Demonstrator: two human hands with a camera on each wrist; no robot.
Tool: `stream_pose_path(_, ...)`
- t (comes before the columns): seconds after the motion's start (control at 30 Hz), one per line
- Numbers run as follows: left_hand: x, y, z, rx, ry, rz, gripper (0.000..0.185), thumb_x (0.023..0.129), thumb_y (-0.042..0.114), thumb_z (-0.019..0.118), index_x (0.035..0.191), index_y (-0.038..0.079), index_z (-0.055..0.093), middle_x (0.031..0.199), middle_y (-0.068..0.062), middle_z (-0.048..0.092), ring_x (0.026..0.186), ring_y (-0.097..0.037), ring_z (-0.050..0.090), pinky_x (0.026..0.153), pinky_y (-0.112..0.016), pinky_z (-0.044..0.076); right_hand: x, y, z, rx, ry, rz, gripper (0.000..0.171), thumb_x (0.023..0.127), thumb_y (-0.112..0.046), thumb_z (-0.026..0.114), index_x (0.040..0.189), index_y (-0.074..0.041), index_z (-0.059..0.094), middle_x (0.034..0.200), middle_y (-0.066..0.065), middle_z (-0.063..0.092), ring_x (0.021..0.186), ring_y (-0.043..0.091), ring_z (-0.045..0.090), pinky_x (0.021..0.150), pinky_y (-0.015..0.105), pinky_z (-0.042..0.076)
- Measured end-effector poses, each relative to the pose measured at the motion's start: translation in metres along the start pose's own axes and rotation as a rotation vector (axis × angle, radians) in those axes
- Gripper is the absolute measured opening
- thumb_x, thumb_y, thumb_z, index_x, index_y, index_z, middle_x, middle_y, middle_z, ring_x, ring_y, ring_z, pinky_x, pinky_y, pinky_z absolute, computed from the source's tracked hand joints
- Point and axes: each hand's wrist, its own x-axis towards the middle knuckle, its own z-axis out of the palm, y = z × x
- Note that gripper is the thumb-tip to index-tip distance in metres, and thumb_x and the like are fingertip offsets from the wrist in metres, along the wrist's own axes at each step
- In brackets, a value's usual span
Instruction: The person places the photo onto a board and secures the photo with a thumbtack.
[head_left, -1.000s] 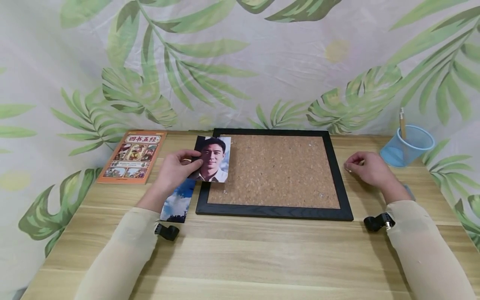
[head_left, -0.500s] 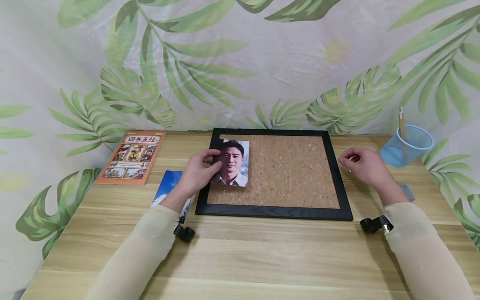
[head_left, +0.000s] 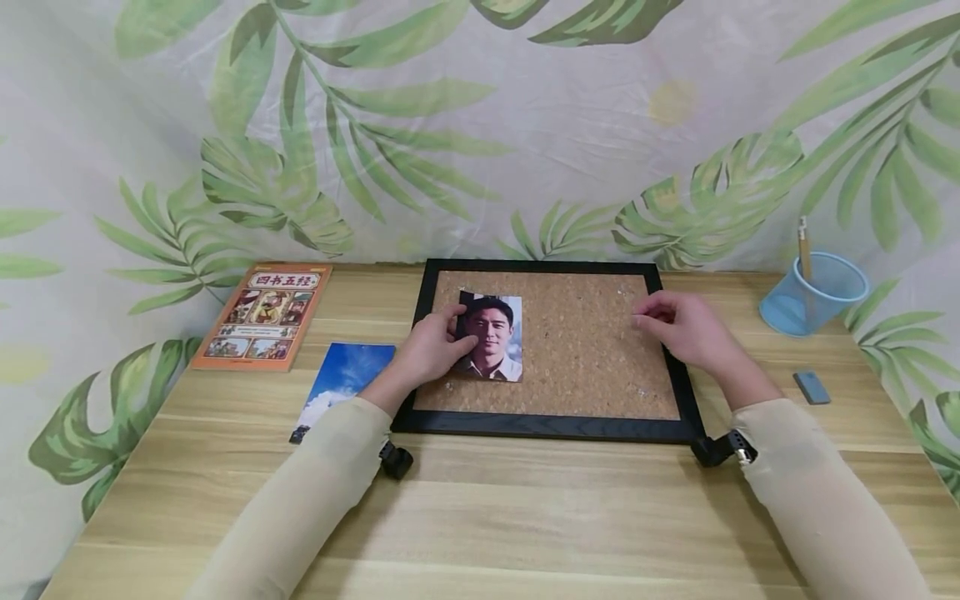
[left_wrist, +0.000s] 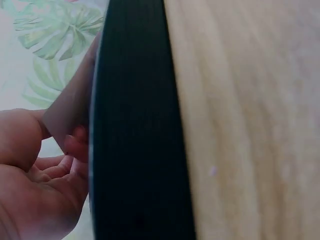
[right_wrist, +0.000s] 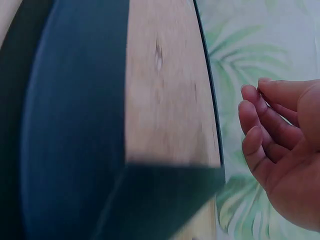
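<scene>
My left hand (head_left: 433, 346) pinches the left edge of a portrait photo (head_left: 495, 342), holding it over the left part of a black-framed cork board (head_left: 581, 342). In the left wrist view the photo (left_wrist: 72, 102) shows edge-on between thumb and fingers. My right hand (head_left: 688, 329) is over the board's right frame bar, thumb and forefinger tips together. The right wrist view shows a tiny dark point, like a small pin (right_wrist: 259, 92), between those fingertips; most of it is hidden. Small shiny spots mark the cork near its corners.
Left of the board lie a sky photo (head_left: 351, 371), partly under my left forearm, and an orange book (head_left: 264, 317). A blue mesh pen cup (head_left: 810, 300) with a pencil stands at the right, near a grey-blue eraser-like block (head_left: 812, 387). A leaf-printed curtain hangs behind.
My left hand has carried the portrait photo rightward, from the board's left edge to over the cork. My right hand has moved left from the table to the board's right side.
</scene>
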Motion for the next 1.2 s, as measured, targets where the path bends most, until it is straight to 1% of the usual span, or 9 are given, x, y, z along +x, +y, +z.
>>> stream_pose_path(0.1, 0.002, 0.001, 0.001, 0.061, -0.026, 0.009, 0.062, 0.09, 0.027, 0.065, 0.142, 0.003, 0.04, 0.095, -0.008, 0.061, 0.082, -0.018, 0.058, 0.073, -0.033, 0.048, 0.008, -0.008, 0.008, 0.036, -0.035, -0.014, 0.018, 0.094, -0.025, 0.062, 0.1, -0.009, 0.068, 0.091, 0.007, 0.067, 0.077, 0.02, 0.056, 0.065, 0.03, 0.046)
stream_pose_path(0.2, 0.005, 0.003, 0.002, 0.103, -0.04, 0.019, 0.065, 0.09, 0.029, 0.065, 0.143, 0.003, 0.039, 0.088, -0.006, 0.057, 0.076, -0.019, 0.055, 0.069, -0.033, 0.044, 0.017, -0.018, 0.018, 0.098, -0.077, -0.016, 0.019, 0.094, -0.024, 0.062, 0.103, -0.008, 0.068, 0.094, 0.008, 0.068, 0.079, 0.022, 0.059, 0.065, 0.031, 0.048)
stream_pose_path(0.33, 0.008, 0.004, 0.003, 0.135, -0.058, 0.022, 0.068, 0.089, 0.031, 0.066, 0.144, 0.005, 0.037, 0.083, -0.005, 0.054, 0.07, -0.02, 0.052, 0.066, -0.033, 0.041, 0.029, -0.037, 0.032, 0.161, -0.132, 0.0, 0.02, 0.094, -0.021, 0.061, 0.107, -0.006, 0.067, 0.097, 0.009, 0.068, 0.083, 0.025, 0.063, 0.067, 0.034, 0.052)
stream_pose_path(0.47, 0.008, 0.004, 0.002, 0.131, -0.073, 0.012, 0.069, 0.089, 0.033, 0.066, 0.144, 0.005, 0.036, 0.084, -0.006, 0.054, 0.074, -0.021, 0.053, 0.07, -0.034, 0.042, 0.043, -0.054, 0.047, 0.192, -0.163, 0.053, 0.02, 0.094, -0.022, 0.062, 0.107, -0.008, 0.067, 0.099, 0.009, 0.068, 0.086, 0.025, 0.065, 0.07, 0.034, 0.052)
stream_pose_path(0.6, 0.008, 0.005, 0.002, 0.114, -0.08, 0.007, 0.071, 0.088, 0.034, 0.066, 0.144, 0.005, 0.036, 0.086, -0.006, 0.053, 0.078, -0.021, 0.052, 0.074, -0.034, 0.042, 0.06, -0.064, 0.063, 0.225, -0.169, 0.098, 0.019, 0.093, -0.022, 0.063, 0.106, -0.008, 0.067, 0.095, 0.01, 0.068, 0.085, 0.023, 0.066, 0.068, 0.032, 0.052)
stream_pose_path(0.8, 0.007, 0.005, 0.001, 0.099, -0.079, -0.009, 0.071, 0.087, 0.035, 0.068, 0.143, 0.005, 0.037, 0.084, -0.006, 0.05, 0.069, -0.02, 0.048, 0.067, -0.032, 0.039, 0.084, -0.072, 0.085, 0.341, -0.22, 0.09, 0.018, 0.094, -0.017, 0.06, 0.104, -0.002, 0.066, 0.089, 0.018, 0.068, 0.076, 0.028, 0.066, 0.064, 0.035, 0.053)
stream_pose_path(0.93, 0.007, 0.006, 0.0, 0.1, -0.071, -0.014, 0.071, 0.086, 0.035, 0.069, 0.142, 0.004, 0.039, 0.085, -0.006, 0.051, 0.075, -0.021, 0.05, 0.072, -0.033, 0.041, 0.098, -0.08, 0.096, 0.403, -0.232, 0.101, 0.018, 0.094, -0.016, 0.061, 0.102, -0.001, 0.066, 0.084, 0.02, 0.067, 0.069, 0.028, 0.065, 0.061, 0.038, 0.054)
stream_pose_path(1.07, 0.008, 0.007, 0.0, 0.095, -0.074, -0.009, 0.071, 0.085, 0.035, 0.07, 0.141, 0.003, 0.039, 0.088, -0.007, 0.053, 0.081, -0.022, 0.053, 0.078, -0.035, 0.043, 0.11, -0.088, 0.103, 0.402, -0.248, 0.096, 0.016, 0.093, -0.012, 0.061, 0.101, 0.002, 0.066, 0.084, 0.019, 0.067, 0.067, 0.026, 0.065, 0.06, 0.036, 0.055)
stream_pose_path(1.2, 0.01, 0.006, 0.001, 0.101, -0.073, -0.008, 0.071, 0.085, 0.035, 0.07, 0.14, 0.003, 0.04, 0.088, -0.007, 0.054, 0.083, -0.022, 0.054, 0.079, -0.035, 0.044, 0.12, -0.094, 0.111, 0.338, -0.265, 0.068, 0.014, 0.094, -0.009, 0.06, 0.098, 0.002, 0.067, 0.085, 0.017, 0.068, 0.067, 0.024, 0.065, 0.059, 0.033, 0.054)
